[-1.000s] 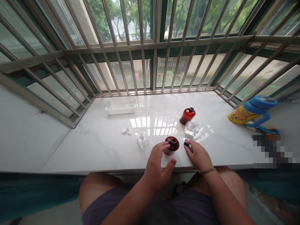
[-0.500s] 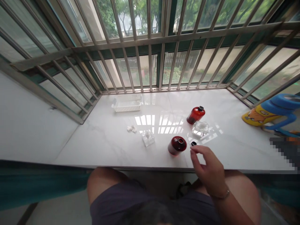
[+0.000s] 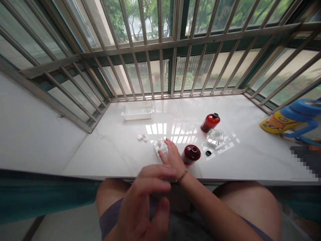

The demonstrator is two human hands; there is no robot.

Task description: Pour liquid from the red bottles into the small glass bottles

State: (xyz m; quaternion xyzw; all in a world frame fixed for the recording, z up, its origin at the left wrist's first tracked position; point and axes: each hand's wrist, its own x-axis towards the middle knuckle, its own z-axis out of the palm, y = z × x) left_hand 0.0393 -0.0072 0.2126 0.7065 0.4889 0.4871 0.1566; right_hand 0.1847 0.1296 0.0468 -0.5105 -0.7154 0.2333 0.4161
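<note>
Moved since ½ sec ago: my R hand (image 3: 174,157), from beside the black cap (image 3: 208,153) over to the near glass btl. (image 3: 158,147); my L hand (image 3: 140,204), now in view, low and close up. Means, as I judge it: work has shifted off the cap, onto the near glass btl.; near red btl. (image 3: 191,154) left uncapped.

Hands:
- R: thumb & fingers spread, at R side of near glass btl.; contact can't tell.
- L: blurred, fingers bent, thumb well off them, nothing seen in it.

Stock, lg. to sm.:
- Metal bars (image 3: 152,47), x-ing the window, back & both sides.
- White counter (image 3: 250,160), glossy, w/ window glare.
- Mug (image 3: 286,117), blue/yellow, w/ handle, far R.
- White basket (image 3: 137,116), holes in walls, back L.
- Red btls., qty 2: near one upright, neck open, my R wrist just beside it; far one (image 3: 210,122) w/ dark cap on.
- Glass btls., qty 2, clear: near one by my R fingers; other (image 3: 215,137) just in front of far red btl., touching or not unclear.
- Black cap, loose on counter, R of near red btl.; prob. its own.
- White scraps (image 3: 142,137), small, L of near glass btl.; material can't tell.
</note>
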